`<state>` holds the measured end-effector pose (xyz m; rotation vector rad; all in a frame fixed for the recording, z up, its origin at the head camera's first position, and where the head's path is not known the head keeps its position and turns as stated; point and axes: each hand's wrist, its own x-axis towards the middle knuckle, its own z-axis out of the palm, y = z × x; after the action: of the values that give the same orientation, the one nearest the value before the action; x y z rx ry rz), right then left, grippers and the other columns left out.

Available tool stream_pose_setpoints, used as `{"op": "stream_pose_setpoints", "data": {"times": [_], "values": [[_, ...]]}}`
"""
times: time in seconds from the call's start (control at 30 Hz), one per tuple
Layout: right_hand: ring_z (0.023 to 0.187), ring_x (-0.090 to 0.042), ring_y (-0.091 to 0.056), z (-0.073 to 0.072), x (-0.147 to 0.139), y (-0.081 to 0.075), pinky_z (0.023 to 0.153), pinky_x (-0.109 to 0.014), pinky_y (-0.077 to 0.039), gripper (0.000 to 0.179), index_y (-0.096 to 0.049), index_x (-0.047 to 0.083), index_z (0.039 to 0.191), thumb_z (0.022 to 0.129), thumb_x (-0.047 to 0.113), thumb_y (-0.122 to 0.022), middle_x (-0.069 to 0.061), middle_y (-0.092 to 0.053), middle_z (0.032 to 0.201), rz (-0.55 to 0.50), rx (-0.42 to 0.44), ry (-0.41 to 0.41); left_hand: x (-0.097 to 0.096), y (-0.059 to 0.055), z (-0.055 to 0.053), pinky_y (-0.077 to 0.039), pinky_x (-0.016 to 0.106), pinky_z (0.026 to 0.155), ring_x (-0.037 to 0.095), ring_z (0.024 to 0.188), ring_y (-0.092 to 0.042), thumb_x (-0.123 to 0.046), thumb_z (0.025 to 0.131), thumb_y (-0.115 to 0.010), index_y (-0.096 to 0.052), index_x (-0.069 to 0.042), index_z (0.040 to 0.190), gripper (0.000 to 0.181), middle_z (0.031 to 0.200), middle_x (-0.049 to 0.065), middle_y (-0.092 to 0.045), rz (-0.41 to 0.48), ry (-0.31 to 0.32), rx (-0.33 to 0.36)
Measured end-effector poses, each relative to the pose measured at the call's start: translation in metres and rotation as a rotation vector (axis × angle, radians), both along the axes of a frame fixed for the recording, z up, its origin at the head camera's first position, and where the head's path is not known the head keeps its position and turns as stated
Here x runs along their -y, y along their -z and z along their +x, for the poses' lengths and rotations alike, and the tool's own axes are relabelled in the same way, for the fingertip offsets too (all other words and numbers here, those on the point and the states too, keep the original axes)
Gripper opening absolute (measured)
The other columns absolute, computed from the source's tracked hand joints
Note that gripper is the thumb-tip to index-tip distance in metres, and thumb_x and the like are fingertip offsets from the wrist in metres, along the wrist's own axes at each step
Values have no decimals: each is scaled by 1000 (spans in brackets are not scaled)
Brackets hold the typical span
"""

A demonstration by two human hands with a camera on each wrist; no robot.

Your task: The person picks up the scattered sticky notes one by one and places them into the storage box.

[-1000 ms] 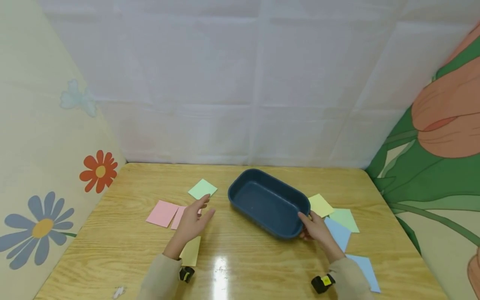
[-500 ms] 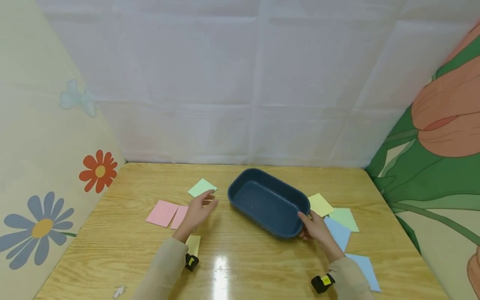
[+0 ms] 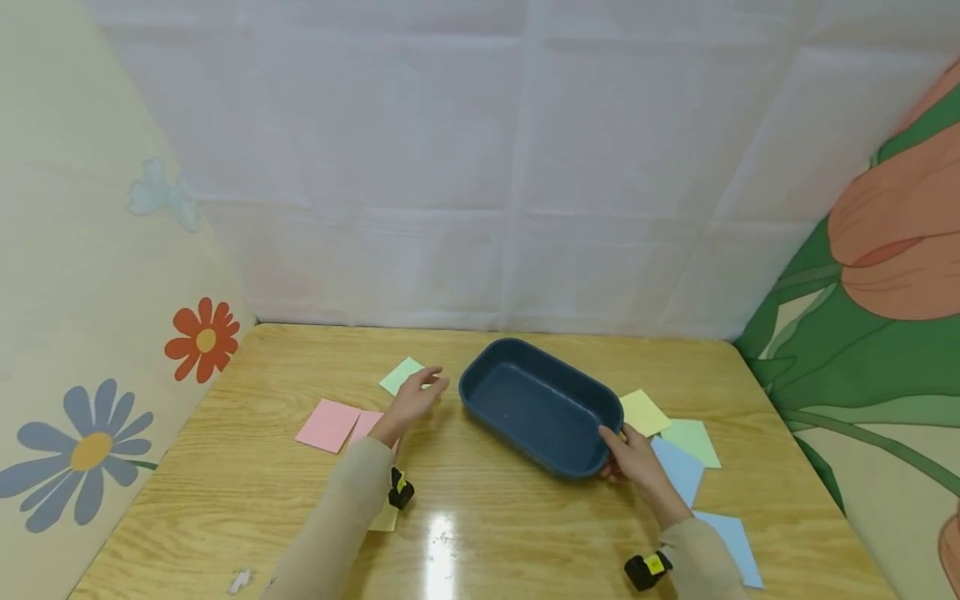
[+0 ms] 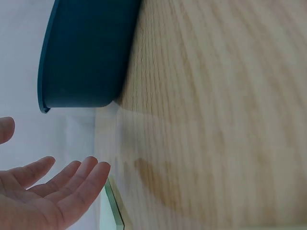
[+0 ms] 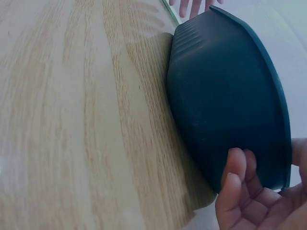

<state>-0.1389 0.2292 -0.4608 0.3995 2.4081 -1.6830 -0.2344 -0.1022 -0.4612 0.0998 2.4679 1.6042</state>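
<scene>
A dark blue rectangular basin [image 3: 540,408] with rounded corners sits at an angle on the table, nothing inside it. My right hand [image 3: 633,462] grips its right end, thumb over the rim and fingers on the outer wall, as the right wrist view shows on the basin [image 5: 225,96] with the hand [image 5: 261,201]. To the left of the basin, my left hand [image 3: 411,402] hovers with loosely extended fingers, apart from it. It partly covers a green paper square [image 3: 397,373]. In the left wrist view, the hand [image 4: 53,194] holds nothing.
Left lie pink squares [image 3: 327,425] and a yellow paper [image 3: 384,518], partly hidden by the arm. Right of the basin are a yellow square [image 3: 645,411], a green one [image 3: 693,442] and blue ones [image 3: 733,546]. A small white scrap [image 3: 240,581] lies near the front left.
My left hand has moved forward and right, over the green square and nearer the basin's left end. The right hand keeps its grip, and the basin stays put.
</scene>
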Motion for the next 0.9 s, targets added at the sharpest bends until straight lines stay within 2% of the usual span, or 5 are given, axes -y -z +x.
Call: {"op": "stream_pose_setpoints", "data": {"times": [0.13, 0.3, 0.5, 0.7, 0.9], "values": [[47, -16, -55, 0, 0, 0, 45, -28, -51, 45, -38, -5, 128, 97, 27, -43, -7, -55, 57, -5, -4, 2, -3, 4, -15, -54, 38, 71, 35, 107, -51, -25, 95, -46, -35, 2, 136, 51, 129, 26, -43, 93, -1, 91], [47, -15, -54, 1, 0, 0, 45, -28, -50, 44, -37, -5, 128, 97, 26, -43, -7, -54, 56, -18, -2, 8, -6, 1, -26, -53, 44, 77, 39, 113, -47, -26, 96, -44, -31, 4, 138, 53, 132, 27, -40, 180, 22, 142], [47, -16, -54, 3, 0, 3, 45, -29, -50, 46, -36, -5, 129, 97, 27, -43, -6, -54, 56, -34, 4, 14, -14, 4, -31, -52, 47, 79, 41, 114, -47, -25, 97, -41, -32, 5, 137, 51, 130, 28, -42, 230, 45, 145], [47, -16, -54, 3, 0, 3, 44, -28, -49, 45, -38, -5, 127, 97, 27, -43, -6, -54, 56, -37, -3, 19, -24, 13, -37, -54, 41, 76, 34, 109, -52, -23, 98, -39, -35, 1, 138, 46, 125, 25, -49, 234, 86, 153], [47, -15, -54, 2, 1, 3, 44, -27, -49, 44, -38, -5, 127, 97, 26, -43, -6, -54, 56, -44, -6, 21, -31, 19, -45, -56, 36, 70, 27, 97, -58, -22, 98, -39, -40, 0, 135, 43, 128, 21, -48, 231, 126, 142]]}}
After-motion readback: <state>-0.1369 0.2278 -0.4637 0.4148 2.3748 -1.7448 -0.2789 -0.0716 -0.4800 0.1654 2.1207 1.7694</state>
